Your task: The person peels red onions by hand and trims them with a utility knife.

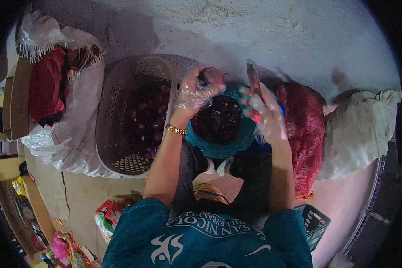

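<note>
The plastic-covered left hand (193, 93) gripped what looked like a red onion (214, 76) near the teal basin (213, 150); the right hand (271, 119) clasped a knife (253, 80), apart from the bulb; this seemed a handling step; any cut called for fingers clear of the blade.

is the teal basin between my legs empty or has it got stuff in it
Not empty: a dark purplish heap covers the middle of the teal basin; its depth cannot be told.
</note>
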A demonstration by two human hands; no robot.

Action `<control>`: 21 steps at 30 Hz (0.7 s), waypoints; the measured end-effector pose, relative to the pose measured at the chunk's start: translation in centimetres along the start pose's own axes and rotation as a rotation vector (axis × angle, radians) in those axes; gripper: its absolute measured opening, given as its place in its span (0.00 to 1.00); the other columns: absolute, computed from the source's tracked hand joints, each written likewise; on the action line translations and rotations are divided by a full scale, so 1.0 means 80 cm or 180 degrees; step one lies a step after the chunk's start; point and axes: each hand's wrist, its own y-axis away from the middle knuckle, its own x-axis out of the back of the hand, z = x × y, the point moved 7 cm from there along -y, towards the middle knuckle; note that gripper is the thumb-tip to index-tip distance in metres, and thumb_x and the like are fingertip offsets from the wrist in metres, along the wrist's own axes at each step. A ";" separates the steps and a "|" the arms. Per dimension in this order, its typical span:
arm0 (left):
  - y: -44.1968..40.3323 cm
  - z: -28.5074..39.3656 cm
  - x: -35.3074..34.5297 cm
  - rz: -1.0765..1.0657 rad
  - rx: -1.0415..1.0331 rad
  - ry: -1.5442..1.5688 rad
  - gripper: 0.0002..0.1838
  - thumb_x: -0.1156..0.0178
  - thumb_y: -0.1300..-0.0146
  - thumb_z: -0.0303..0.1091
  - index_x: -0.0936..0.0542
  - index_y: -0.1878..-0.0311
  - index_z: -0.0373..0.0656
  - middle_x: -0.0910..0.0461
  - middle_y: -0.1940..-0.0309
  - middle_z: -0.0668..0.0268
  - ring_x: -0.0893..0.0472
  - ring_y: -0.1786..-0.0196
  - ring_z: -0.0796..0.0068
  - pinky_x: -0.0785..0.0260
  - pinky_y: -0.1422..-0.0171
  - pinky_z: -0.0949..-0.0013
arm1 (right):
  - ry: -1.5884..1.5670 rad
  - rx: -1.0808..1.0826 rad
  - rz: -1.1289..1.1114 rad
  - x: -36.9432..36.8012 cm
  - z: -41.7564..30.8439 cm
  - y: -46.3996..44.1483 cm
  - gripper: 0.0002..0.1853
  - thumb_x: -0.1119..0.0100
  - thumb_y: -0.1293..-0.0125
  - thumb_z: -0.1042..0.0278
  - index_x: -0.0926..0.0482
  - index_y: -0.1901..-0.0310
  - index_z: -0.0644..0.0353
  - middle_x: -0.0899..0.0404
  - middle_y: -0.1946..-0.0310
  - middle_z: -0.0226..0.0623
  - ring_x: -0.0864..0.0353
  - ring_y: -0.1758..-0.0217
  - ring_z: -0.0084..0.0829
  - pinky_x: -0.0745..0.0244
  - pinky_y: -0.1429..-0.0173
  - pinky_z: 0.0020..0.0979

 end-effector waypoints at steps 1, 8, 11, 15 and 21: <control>0.000 -0.002 0.001 0.0002 0.0001 0.0004 0.33 0.21 0.56 0.37 0.24 0.46 0.40 0.22 0.52 0.65 0.25 0.48 0.75 0.31 0.42 0.68 | 0.0056 -0.0045 0.0263 0.000 -0.006 0.012 0.22 0.52 0.28 0.67 0.36 0.34 0.60 0.25 0.63 0.30 0.27 0.69 0.18 0.31 0.67 0.21; 0.002 0.012 -0.009 -0.0228 -0.0401 -0.0629 0.34 0.21 0.57 0.40 0.23 0.44 0.42 0.21 0.49 0.63 0.24 0.44 0.69 0.34 0.36 0.65 | 0.1793 0.0894 0.0443 -0.011 -0.008 0.064 0.25 0.53 0.31 0.75 0.38 0.32 0.59 0.31 0.69 0.29 0.34 0.72 0.15 0.32 0.69 0.22; 0.002 0.006 -0.013 -0.0313 -0.0400 -0.0711 0.35 0.21 0.57 0.42 0.23 0.45 0.42 0.21 0.50 0.62 0.24 0.45 0.68 0.33 0.37 0.64 | 0.2527 0.1468 0.0510 -0.014 -0.010 0.058 0.25 0.52 0.31 0.76 0.38 0.33 0.62 0.22 0.63 0.46 0.21 0.65 0.36 0.26 0.60 0.31; 0.002 0.010 -0.017 -0.0391 -0.0400 -0.0835 0.35 0.22 0.56 0.44 0.23 0.45 0.42 0.20 0.51 0.62 0.23 0.46 0.68 0.33 0.38 0.64 | 0.2725 0.1753 0.0430 -0.025 -0.017 0.063 0.24 0.50 0.31 0.76 0.36 0.34 0.63 0.23 0.51 0.59 0.21 0.49 0.57 0.26 0.49 0.39; 0.001 0.005 -0.019 -0.0378 -0.0338 -0.0734 0.34 0.22 0.56 0.44 0.23 0.46 0.43 0.20 0.52 0.63 0.23 0.46 0.69 0.32 0.39 0.64 | 0.2596 0.1683 0.0451 -0.027 -0.010 0.063 0.23 0.50 0.31 0.76 0.36 0.35 0.64 0.23 0.52 0.59 0.22 0.51 0.58 0.26 0.50 0.41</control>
